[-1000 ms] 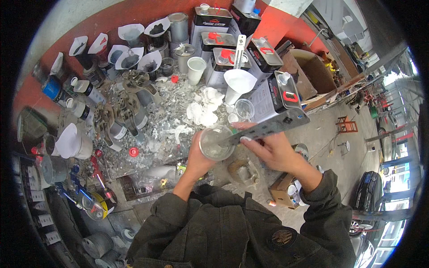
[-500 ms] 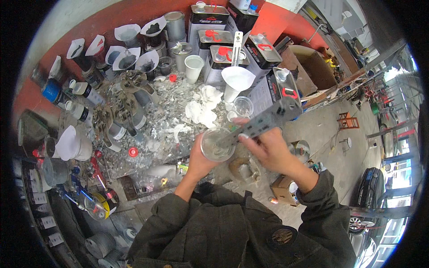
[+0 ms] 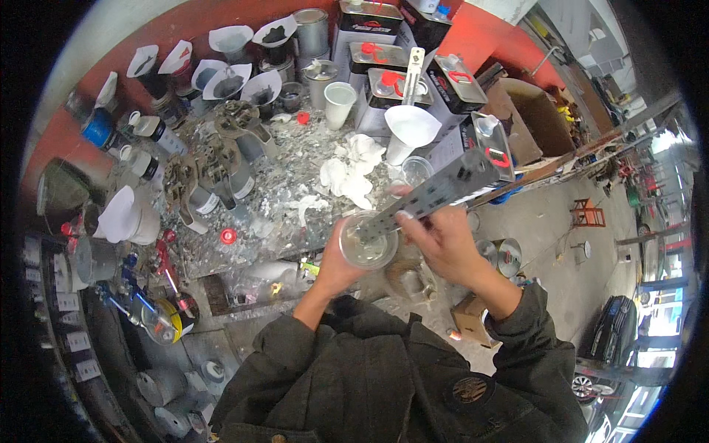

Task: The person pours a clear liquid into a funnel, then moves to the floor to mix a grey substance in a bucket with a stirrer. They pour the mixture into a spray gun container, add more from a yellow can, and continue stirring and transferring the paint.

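My left hand [image 3: 334,267] is wrapped round a clear plastic cup [image 3: 369,257] with some pale, see-through liquid in it, just off the bench's front edge. In my right hand [image 3: 449,245] is a long flat mixing stick [image 3: 442,195], dark grey with darker patches. It slants up to the right, and its lower end is inside the cup. Beyond the cup lie crumpled white wipes [image 3: 353,168]. To their right, a white paper strainer [image 3: 413,127] sits in a cup, close to another clear cup [image 3: 418,170].
Metal solvent cans [image 3: 388,90] crowd the back right of the paint-stained bench [image 3: 275,235]. Cups with strainers [image 3: 227,83] line the wall. Spray guns [image 3: 238,131] stand at left, near a red cap [image 3: 228,235]. An orange stool [image 3: 588,213] is on the floor at right.
The view has shifted, so the bench things appear farther right. The mixing stick has turned slightly and stands steeper in the cup. Both hands keep their holds.
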Action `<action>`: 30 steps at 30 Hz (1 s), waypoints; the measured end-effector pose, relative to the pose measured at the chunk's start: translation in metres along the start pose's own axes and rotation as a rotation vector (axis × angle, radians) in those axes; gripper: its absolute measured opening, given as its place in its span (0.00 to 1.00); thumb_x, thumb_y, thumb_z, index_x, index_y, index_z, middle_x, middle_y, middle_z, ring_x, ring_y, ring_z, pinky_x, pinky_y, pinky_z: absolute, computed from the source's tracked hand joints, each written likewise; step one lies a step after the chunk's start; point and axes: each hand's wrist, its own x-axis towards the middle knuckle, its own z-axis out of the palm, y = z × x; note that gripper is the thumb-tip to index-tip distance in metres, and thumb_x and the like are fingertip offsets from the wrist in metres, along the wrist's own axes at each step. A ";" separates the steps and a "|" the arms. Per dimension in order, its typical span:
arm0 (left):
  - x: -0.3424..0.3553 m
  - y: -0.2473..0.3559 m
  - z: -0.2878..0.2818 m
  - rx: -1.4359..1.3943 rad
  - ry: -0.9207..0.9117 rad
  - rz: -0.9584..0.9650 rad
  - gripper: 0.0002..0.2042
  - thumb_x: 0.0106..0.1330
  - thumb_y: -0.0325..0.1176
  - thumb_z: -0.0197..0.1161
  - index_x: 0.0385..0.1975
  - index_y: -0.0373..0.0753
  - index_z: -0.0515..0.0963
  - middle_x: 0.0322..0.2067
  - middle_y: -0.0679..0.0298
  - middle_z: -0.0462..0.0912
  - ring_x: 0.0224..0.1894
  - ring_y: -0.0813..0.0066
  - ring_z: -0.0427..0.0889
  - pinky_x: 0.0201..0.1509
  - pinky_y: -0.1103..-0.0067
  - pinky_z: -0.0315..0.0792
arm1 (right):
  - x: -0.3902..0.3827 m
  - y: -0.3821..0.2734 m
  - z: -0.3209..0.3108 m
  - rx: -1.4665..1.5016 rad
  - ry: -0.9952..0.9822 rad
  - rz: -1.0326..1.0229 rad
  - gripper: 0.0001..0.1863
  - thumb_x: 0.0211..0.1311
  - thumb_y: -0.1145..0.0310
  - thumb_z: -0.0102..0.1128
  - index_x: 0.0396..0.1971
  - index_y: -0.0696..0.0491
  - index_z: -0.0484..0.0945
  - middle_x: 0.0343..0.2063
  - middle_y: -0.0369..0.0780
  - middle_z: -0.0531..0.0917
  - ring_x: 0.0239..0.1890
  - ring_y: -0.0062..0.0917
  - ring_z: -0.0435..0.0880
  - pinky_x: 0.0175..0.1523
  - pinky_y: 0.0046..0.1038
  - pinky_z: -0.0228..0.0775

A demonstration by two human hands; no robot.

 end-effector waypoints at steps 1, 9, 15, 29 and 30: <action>-0.001 0.000 -0.001 -0.014 -0.002 -0.004 0.42 0.42 0.27 0.80 0.61 0.35 0.65 0.56 0.61 0.75 0.59 0.69 0.74 0.65 0.71 0.66 | 0.000 0.003 0.001 -0.027 -0.095 -0.008 0.17 0.67 0.71 0.60 0.55 0.52 0.78 0.21 0.37 0.77 0.21 0.18 0.75 0.29 0.22 0.68; -0.035 -0.015 -0.020 0.185 0.023 -0.035 0.44 0.40 0.34 0.82 0.62 0.40 0.66 0.58 0.58 0.72 0.63 0.62 0.71 0.67 0.69 0.63 | 0.009 -0.019 -0.021 0.141 -0.334 -0.299 0.17 0.56 0.84 0.60 0.47 0.58 0.82 0.41 0.46 0.86 0.29 0.22 0.84 0.29 0.24 0.73; -0.077 -0.028 -0.013 0.123 0.142 -0.096 0.43 0.40 0.31 0.80 0.61 0.40 0.67 0.57 0.58 0.72 0.62 0.61 0.71 0.66 0.70 0.64 | 0.000 0.015 0.017 0.083 -0.494 -0.268 0.19 0.57 0.83 0.63 0.50 0.58 0.79 0.40 0.43 0.85 0.31 0.22 0.82 0.36 0.23 0.73; -0.187 0.018 -0.078 0.142 0.335 -0.213 0.41 0.45 0.29 0.80 0.63 0.36 0.65 0.57 0.60 0.74 0.60 0.72 0.72 0.64 0.73 0.66 | -0.042 0.014 0.142 0.699 -0.493 -0.032 0.34 0.47 0.80 0.73 0.56 0.57 0.69 0.45 0.42 0.82 0.37 0.21 0.81 0.39 0.22 0.77; -0.196 0.026 -0.088 0.190 0.339 -0.222 0.42 0.45 0.29 0.80 0.63 0.36 0.65 0.57 0.60 0.74 0.60 0.72 0.72 0.64 0.73 0.66 | -0.041 -0.009 0.152 0.596 -0.518 -0.089 0.34 0.48 0.79 0.73 0.57 0.57 0.69 0.45 0.41 0.82 0.36 0.21 0.81 0.39 0.22 0.76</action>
